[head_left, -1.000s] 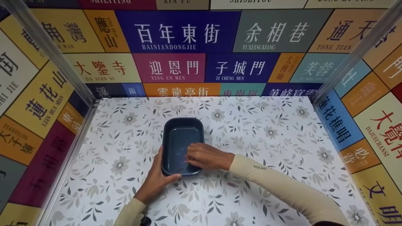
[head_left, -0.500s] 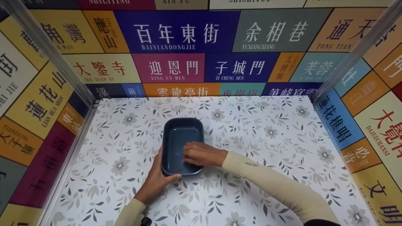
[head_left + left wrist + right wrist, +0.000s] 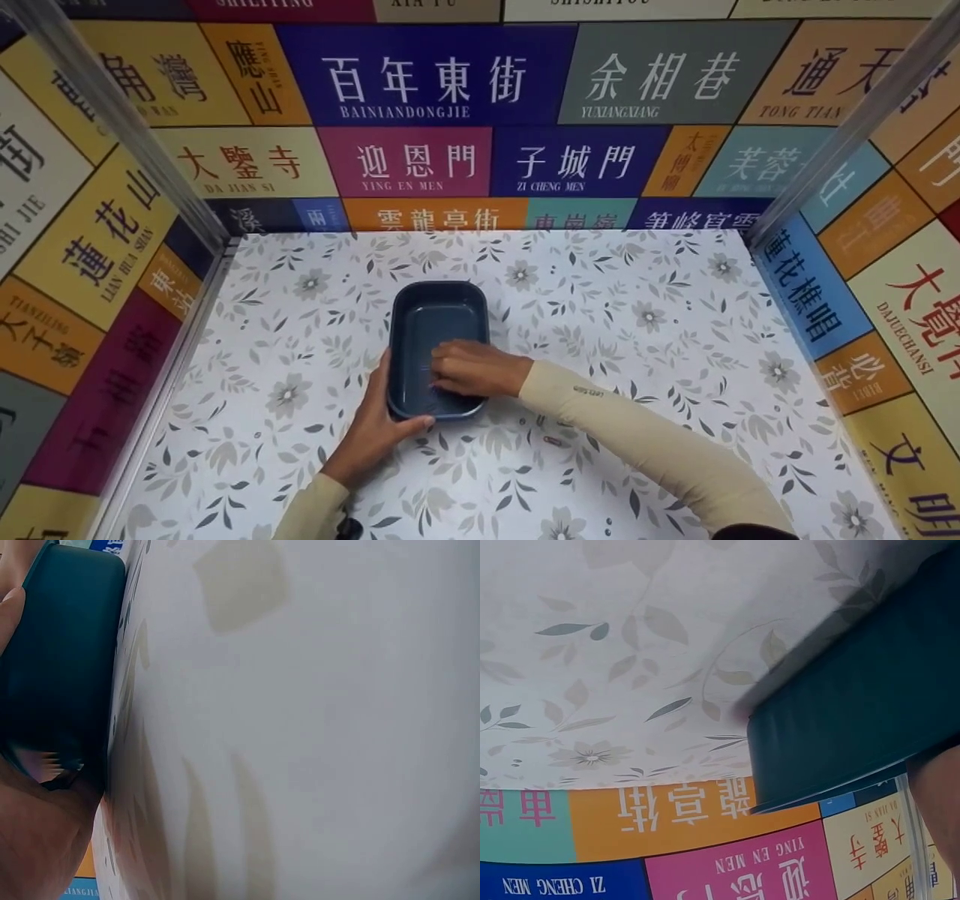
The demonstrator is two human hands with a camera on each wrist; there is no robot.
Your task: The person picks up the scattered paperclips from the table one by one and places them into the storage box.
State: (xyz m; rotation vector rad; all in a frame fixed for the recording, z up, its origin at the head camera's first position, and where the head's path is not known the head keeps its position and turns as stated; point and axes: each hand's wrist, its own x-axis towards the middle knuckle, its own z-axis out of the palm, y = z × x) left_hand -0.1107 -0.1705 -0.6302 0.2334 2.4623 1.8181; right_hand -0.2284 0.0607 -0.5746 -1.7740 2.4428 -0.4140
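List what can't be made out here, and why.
Head view: what the right hand holds, if anything; the hand itself hides it.
Head view: the part of the tray beneath that hand; covered by it.
Head view: what the small reddish item on the table is; too small.
Right wrist: the tray's inside; its outer wall hides it.
Left wrist: the tray's whole shape; the left edge cuts it off.

We see even light in the head view, with faint glare streaks on the floor of the blue container (image 3: 420,326). In the 2 wrist views its walls look dim; beside it, we find the floral tabletop (image 3: 315,727) blurred in the left, softly shadowed in the right.
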